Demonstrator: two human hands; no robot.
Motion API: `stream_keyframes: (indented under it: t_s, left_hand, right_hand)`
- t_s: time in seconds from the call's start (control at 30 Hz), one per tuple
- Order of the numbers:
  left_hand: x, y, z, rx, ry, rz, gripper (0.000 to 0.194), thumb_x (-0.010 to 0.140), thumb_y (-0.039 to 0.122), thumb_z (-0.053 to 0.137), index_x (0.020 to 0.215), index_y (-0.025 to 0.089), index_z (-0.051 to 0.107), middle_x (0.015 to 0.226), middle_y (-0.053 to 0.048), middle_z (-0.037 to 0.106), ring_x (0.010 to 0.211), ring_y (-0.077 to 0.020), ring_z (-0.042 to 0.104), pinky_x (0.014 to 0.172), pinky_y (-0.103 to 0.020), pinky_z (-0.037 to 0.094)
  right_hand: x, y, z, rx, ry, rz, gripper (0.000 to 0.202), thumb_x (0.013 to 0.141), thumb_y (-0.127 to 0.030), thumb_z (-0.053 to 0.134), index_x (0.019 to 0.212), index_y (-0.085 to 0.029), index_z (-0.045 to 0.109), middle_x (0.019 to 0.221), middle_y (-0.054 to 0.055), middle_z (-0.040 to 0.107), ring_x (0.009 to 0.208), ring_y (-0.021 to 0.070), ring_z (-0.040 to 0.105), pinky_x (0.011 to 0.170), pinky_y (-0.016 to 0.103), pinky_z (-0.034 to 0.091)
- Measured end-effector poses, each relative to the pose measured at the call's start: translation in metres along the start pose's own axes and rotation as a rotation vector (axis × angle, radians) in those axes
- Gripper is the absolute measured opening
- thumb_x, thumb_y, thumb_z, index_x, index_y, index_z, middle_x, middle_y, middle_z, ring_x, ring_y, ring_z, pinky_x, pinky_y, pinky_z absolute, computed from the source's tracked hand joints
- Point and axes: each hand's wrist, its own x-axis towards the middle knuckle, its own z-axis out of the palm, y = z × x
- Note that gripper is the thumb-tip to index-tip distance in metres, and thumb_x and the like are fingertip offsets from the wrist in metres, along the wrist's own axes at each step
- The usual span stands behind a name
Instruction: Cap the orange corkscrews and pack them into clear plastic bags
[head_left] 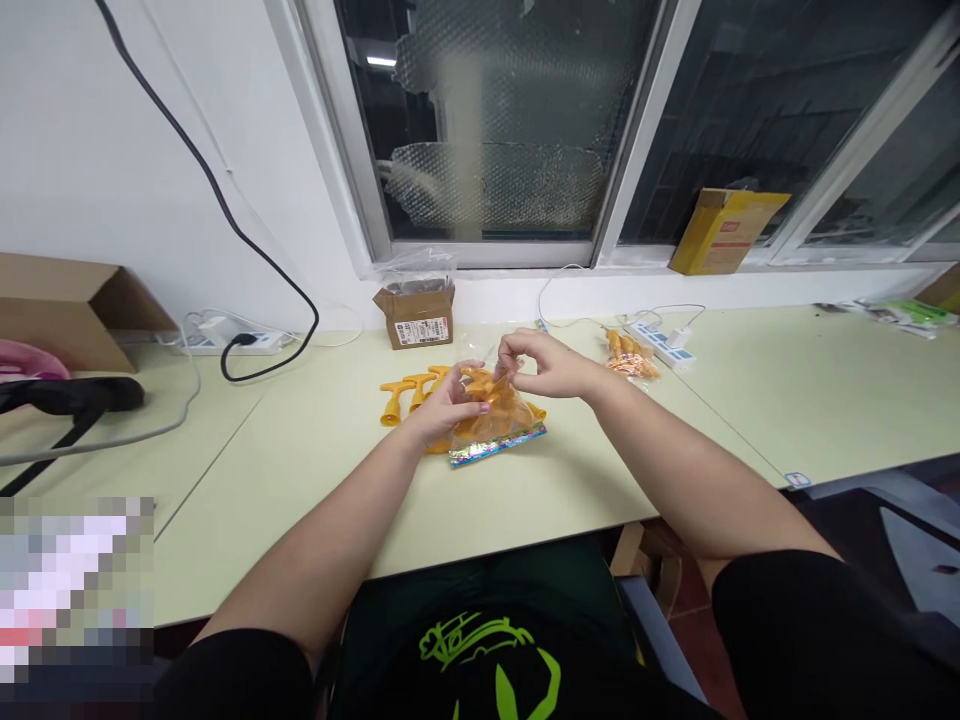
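Orange-yellow plastic pieces fill a clear plastic bag [499, 415] with a shiny, colourful strip along its near edge. My left hand [448, 405] is closed around the bag's left side, thumb across the front. On the far right side of the bag, the bent fingers of my right hand [541, 365] pinch together at its plastic; their tips are partly hidden. Several loose orange T-shaped plastic pieces [391, 402] lie on the table to the left of my left hand.
Behind the hands stands an open cardboard box [418, 315]. A filled bag of orange pieces [630, 355] lies at right, beside a power strip [660, 345]. Another power strip [259, 343] with a black cable is at left. A yellow carton [724, 235] leans on the windowsill.
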Motion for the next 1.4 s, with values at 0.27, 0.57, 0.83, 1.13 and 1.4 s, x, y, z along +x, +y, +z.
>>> stream_keyframes:
  t_s: [0.27,0.57,0.83,1.13,1.4]
  left_hand:
    - [0.007,-0.013,0.004,0.117,0.107,0.104,0.053,0.079,0.043,0.085,0.117,0.027,0.051,0.116,-0.005,0.067,0.11,-0.022,0.068,0.096,-0.038,0.056]
    - [0.014,-0.03,-0.004,0.038,0.118,0.11,0.05,0.079,0.04,0.084,0.118,0.027,0.057,0.11,-0.003,0.068,0.099,-0.0198,0.068,0.088,-0.034,0.056]
    - [0.018,-0.026,-0.007,0.13,0.241,0.158,0.034,0.09,0.055,0.071,0.099,0.023,0.063,0.123,-0.008,0.071,0.117,-0.0248,0.066,0.092,-0.038,0.057]
    - [0.017,-0.028,0.002,0.127,0.298,0.177,0.04,0.095,0.057,0.063,0.118,0.027,0.053,0.127,-0.009,0.069,0.117,-0.0235,0.067,0.088,-0.039,0.06]
    - [0.019,-0.038,0.004,0.154,0.211,0.223,0.041,0.086,0.05,0.078,0.102,0.022,0.052,0.126,-0.013,0.071,0.119,-0.0247,0.068,0.103,-0.045,0.054]
  right_hand:
    - [-0.008,-0.009,-0.005,-0.311,-0.279,0.107,0.013,0.083,-0.032,0.073,0.091,-0.022,0.073,0.092,0.006,0.075,0.099,0.0283,0.059,0.099,0.046,0.033]
    - [-0.01,-0.003,0.001,-0.516,-0.41,0.077,0.031,0.087,-0.033,0.073,0.117,-0.025,0.077,0.108,0.009,0.076,0.107,0.0315,0.05,0.1,0.046,0.033]
    - [-0.01,0.005,0.014,-0.771,-0.394,0.112,0.026,0.091,-0.023,0.068,0.114,-0.014,0.073,0.101,0.014,0.076,0.107,0.0299,0.055,0.096,0.039,0.035]
    - [-0.012,0.011,0.016,-0.506,-0.31,0.179,0.019,0.097,-0.019,0.057,0.103,-0.02,0.075,0.107,0.007,0.077,0.102,0.0232,0.063,0.09,0.035,0.034]
    - [-0.011,0.006,0.015,-0.435,-0.414,0.223,0.023,0.091,-0.021,0.063,0.108,-0.024,0.079,0.103,0.007,0.075,0.108,0.0275,0.056,0.098,0.04,0.032]
